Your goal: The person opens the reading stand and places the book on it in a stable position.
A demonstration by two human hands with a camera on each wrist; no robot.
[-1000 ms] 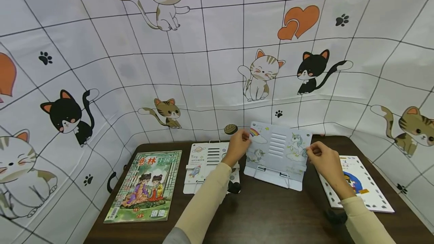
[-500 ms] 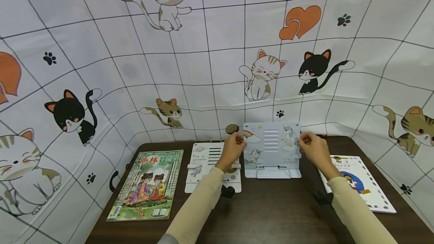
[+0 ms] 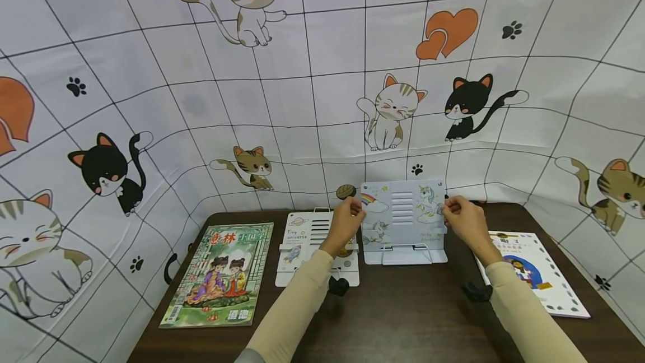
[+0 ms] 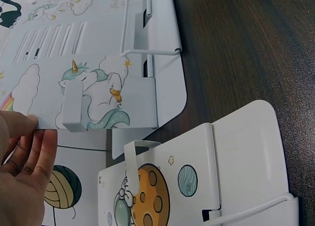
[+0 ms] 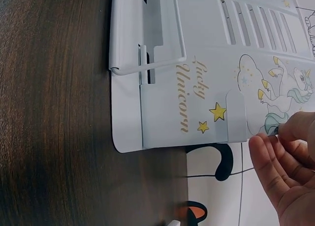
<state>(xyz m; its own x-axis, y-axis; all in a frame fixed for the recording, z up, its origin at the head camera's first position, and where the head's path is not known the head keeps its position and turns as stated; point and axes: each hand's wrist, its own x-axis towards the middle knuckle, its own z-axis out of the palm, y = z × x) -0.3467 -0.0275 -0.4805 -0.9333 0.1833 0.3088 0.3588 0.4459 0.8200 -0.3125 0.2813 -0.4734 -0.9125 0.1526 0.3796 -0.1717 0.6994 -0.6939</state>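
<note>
A white unicorn-print book stand (image 3: 403, 223) stands upright at the back of the table, its wire page holder (image 3: 406, 255) across the lower front. By its left edge, my left hand (image 3: 345, 223) pinches the panel between thumb and fingers. My right hand (image 3: 466, 223) pinches the opposite edge. Up close in the left wrist view, the left thumb and fingers (image 4: 29, 147) grip the panel beside a printed unicorn. Gold "Lucky Unicorn" lettering (image 5: 191, 98) shows near the right hand in the right wrist view.
A second stand (image 3: 297, 240), printed "Tiny universe", is left of the unicorn one, partly behind my left forearm. Farther left lies a green illustrated magazine (image 3: 216, 279). A white book (image 3: 541, 273) lies at the right, partly behind my right arm. A cat-print sheet (image 3: 322, 99) hangs behind the table.
Both hands have shifted the unicorn stand slightly left and turned it from a tilt to square with the front. Over the last half second it has hardly moved.
</note>
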